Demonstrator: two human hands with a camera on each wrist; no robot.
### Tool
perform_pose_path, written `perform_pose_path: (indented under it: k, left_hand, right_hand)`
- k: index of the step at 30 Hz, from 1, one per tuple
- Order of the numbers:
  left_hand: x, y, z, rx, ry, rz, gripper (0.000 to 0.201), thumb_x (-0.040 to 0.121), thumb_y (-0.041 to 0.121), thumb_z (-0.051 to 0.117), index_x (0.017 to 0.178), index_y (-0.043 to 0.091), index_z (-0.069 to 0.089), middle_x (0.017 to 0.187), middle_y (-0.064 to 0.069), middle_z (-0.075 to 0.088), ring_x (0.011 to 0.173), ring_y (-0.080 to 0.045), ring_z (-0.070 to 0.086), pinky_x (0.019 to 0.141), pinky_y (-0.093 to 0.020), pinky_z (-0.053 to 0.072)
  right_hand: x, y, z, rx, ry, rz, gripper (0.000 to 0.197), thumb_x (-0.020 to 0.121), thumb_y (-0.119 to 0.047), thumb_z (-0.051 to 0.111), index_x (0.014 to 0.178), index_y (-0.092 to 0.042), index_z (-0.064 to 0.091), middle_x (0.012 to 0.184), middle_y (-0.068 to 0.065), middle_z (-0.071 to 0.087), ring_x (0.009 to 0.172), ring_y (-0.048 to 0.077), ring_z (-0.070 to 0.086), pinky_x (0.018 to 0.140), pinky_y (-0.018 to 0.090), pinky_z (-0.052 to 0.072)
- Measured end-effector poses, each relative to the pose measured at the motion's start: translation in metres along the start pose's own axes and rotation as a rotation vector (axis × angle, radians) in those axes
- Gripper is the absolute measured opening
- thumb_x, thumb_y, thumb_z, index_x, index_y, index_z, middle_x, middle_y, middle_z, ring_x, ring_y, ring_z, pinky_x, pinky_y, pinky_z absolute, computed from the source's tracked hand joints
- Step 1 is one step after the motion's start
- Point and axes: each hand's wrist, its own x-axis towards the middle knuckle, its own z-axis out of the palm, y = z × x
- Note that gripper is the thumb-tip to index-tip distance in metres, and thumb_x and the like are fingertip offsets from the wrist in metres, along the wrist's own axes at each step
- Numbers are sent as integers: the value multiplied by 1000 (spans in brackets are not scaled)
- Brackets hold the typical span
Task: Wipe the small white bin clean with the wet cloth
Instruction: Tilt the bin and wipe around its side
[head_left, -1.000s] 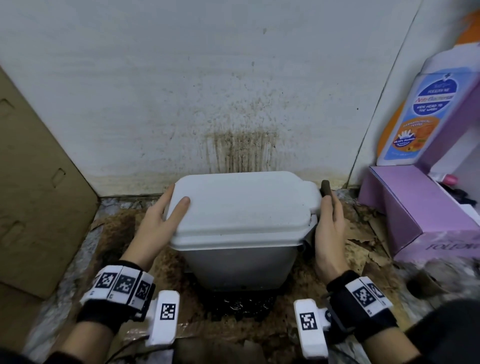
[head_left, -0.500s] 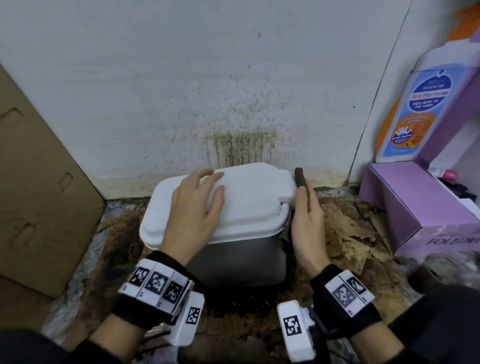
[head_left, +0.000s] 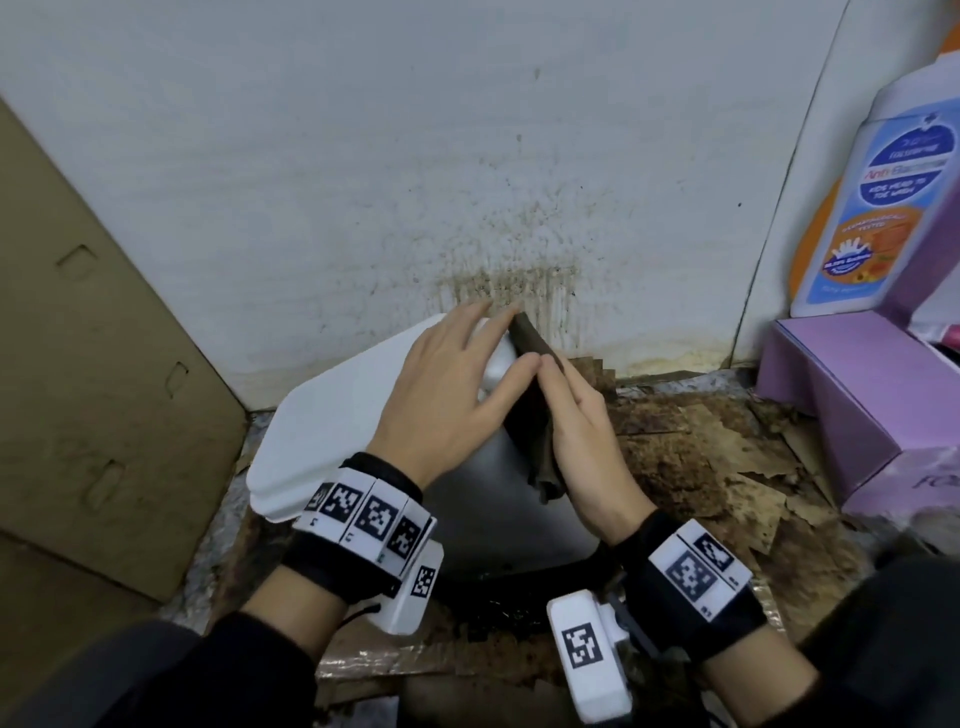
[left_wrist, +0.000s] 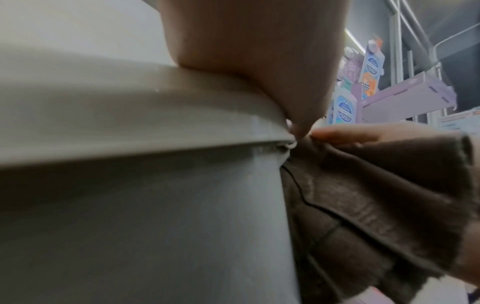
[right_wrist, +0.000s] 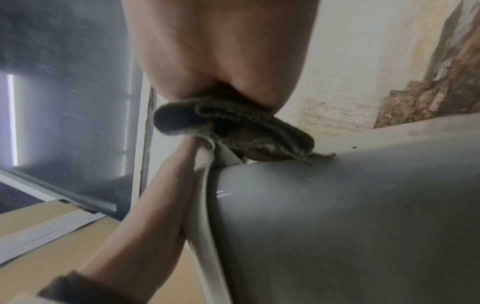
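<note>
The small bin stands against the stained wall, with a white lid (head_left: 337, 415) and a grey body (head_left: 493, 525) (left_wrist: 130, 226) (right_wrist: 337, 226). My left hand (head_left: 452, 384) lies flat on the right part of the lid, fingers straight. My right hand (head_left: 582, 431) holds a folded dark brown cloth (head_left: 530, 415) (left_wrist: 363, 205) (right_wrist: 228, 123) against the bin's right side just under the lid rim. Its thumb lies over the cloth's top edge. The cloth's far end sticks out past my fingertips. The two thumbs touch at the lid's edge.
A large cardboard sheet (head_left: 78, 364) leans at the left. A purple box (head_left: 857, 405) and a printed bottle display (head_left: 872, 208) stand at the right. Torn, dirty cardboard (head_left: 701, 457) covers the floor right of the bin. The wall (head_left: 509, 260) is right behind it.
The bin has turned and shifted left. My left hand slid from the lid's left edge across to its right part. My right hand stayed on the bin's right side with the cloth.
</note>
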Motion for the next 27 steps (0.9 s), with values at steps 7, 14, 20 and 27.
perform_pose_path:
  k: [7,14,20,27]
  left_hand:
    - [-2,-24,-8,54,32,4,56,106,50,40,152,19,48,157,-3,47,146,-19,40,117,-29,27]
    - [-4,-24,-6,19,44,-4,57,107,50,37,154,20,44,159,-1,44,147,-16,38,119,-30,28]
    - [-7,-31,-7,-6,69,-5,59,106,49,38,155,18,44,159,0,44,148,-14,37,117,-18,21]
    - [-7,-42,-10,-11,89,-16,56,107,45,41,154,16,45,157,0,46,146,-14,37,113,-6,14]
  right_hand:
    - [5,18,20,-114,275,50,47,112,-45,34,155,-29,44,148,-16,51,141,6,47,121,31,36]
    - [25,44,49,-95,141,159,64,97,-75,31,151,-45,48,159,-11,46,149,8,38,122,44,32]
    - [15,64,35,-763,17,-228,51,113,-28,22,165,-25,26,174,-5,16,155,12,15,128,31,14]
    - [13,118,2,-642,37,-74,57,110,-38,21,166,-27,19,174,-12,14,159,-3,6,132,31,7]
